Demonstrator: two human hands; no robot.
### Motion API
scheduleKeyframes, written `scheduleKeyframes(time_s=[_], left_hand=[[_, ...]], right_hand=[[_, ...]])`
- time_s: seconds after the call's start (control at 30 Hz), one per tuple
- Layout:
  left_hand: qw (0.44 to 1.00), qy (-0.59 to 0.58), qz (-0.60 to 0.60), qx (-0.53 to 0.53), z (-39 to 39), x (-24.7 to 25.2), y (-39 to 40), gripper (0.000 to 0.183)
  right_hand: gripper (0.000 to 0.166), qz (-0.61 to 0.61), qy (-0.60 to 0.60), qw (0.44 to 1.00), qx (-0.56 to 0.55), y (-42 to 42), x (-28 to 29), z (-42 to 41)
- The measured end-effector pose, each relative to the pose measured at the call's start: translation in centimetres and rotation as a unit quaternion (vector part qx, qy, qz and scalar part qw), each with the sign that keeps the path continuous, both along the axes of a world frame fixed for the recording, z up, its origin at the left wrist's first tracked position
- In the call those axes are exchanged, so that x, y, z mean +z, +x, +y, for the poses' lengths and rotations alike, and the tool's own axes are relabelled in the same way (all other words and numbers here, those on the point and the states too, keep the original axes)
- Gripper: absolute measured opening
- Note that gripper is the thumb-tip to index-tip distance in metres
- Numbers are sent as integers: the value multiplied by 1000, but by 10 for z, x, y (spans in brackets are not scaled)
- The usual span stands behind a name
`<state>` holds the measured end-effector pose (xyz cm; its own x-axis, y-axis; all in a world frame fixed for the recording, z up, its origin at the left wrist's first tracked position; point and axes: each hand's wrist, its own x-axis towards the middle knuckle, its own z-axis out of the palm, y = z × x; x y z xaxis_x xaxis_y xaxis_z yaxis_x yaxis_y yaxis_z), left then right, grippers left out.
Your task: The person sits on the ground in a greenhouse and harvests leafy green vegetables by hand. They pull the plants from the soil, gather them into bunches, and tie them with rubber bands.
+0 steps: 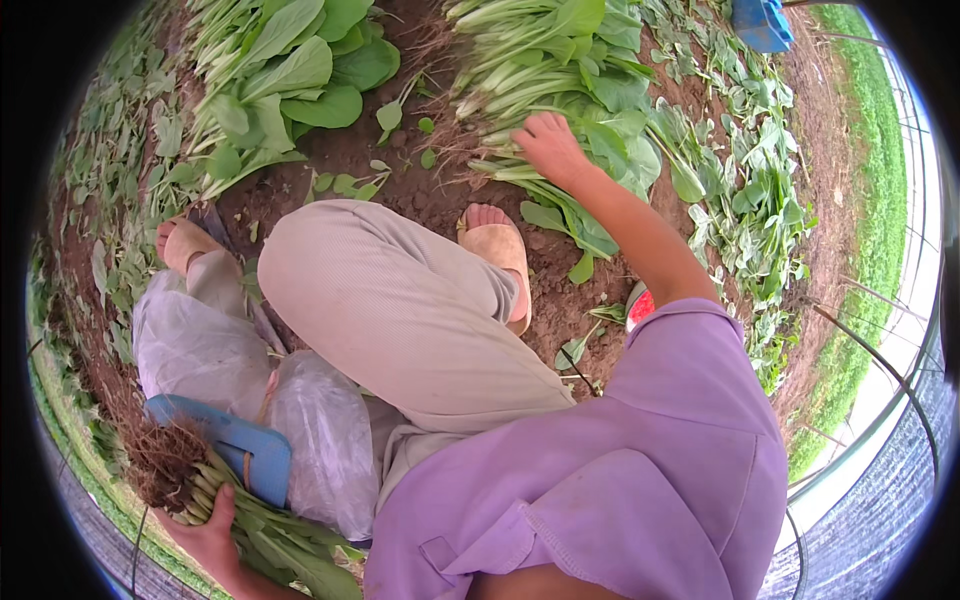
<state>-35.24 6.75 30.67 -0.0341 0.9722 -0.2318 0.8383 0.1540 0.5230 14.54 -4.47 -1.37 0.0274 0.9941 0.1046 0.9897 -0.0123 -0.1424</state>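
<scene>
My left hand (206, 532), at the lower left, is closed around a bunch of leafy greens (289, 544), just below its tangled brown roots (165, 457). The bunch lies against a blue plastic piece (255, 450) beside clear plastic wrapping (322, 435). My right hand (551, 142) is over a large pile of leafy greens (555, 75) at the upper middle, fingers bent onto the pale stems. Whether it grips any of them cannot be told. The pile's roots point left and its leaves right.
Another heap of greens (300, 75) lies at the upper left. My sandalled foot (495, 240) stands between the heaps on brown soil. A round container with red contents (640, 306) is beside my right arm. Loose plants (750, 172) cover the ground at right; a blue object (761, 26) stands at the top.
</scene>
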Motion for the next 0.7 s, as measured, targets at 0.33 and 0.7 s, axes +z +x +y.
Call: scheduleKeyframes(time_s=[0.33,0.7], left_hand=[[998,40,22,-49,-1,-6,-14,89],[993,54,-23,-103,-4,-6,-23,90]], right_hand=[[23,270,128,930,-213,9,115,-26],[28,772,312,529,-164,16,258,-40]])
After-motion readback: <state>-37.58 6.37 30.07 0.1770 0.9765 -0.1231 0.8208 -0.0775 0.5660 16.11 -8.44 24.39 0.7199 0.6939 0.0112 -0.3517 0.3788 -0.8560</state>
